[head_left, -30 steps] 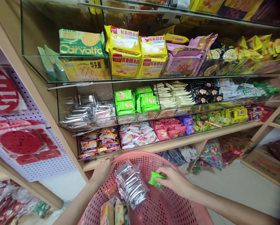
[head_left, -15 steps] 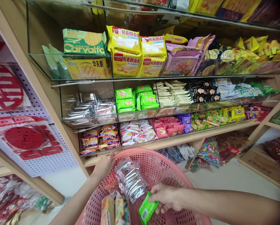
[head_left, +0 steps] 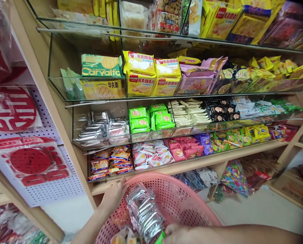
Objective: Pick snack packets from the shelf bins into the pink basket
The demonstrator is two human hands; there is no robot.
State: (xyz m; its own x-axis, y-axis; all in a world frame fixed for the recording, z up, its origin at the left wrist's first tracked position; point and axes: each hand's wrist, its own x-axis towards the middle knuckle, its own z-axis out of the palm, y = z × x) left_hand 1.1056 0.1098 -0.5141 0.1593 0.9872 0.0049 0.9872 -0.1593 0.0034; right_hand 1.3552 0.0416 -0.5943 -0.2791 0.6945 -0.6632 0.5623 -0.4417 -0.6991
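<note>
My left hand point(head_left: 113, 196) is closed on the left rim of a pink perforated plastic basket point(head_left: 192, 203). Low in the basket, my right hand point(head_left: 176, 233) pinches a small green snack packet point(head_left: 160, 238); the bottom edge of the view cuts off most of both. Right beside that packet lies a clear bag of silver-wrapped snacks point(head_left: 146, 215). Other packaged snacks point(head_left: 124, 235) sit nearer to me in the basket, only partly visible.
Tiered shelves with glass fronts rise beyond the basket. They hold green packets point(head_left: 151, 118), silver packets point(head_left: 98, 125), yellow wafer packs point(head_left: 141, 73) and orange packets point(head_left: 110, 161). A wooden upright point(head_left: 62, 135) and red decorations point(head_left: 30, 162) are at the left.
The view has tilted upward, so the shelves and basket appear lower. My right hand and the green packet have sunk toward the bottom edge. My left hand keeps its hold on the rim.
</note>
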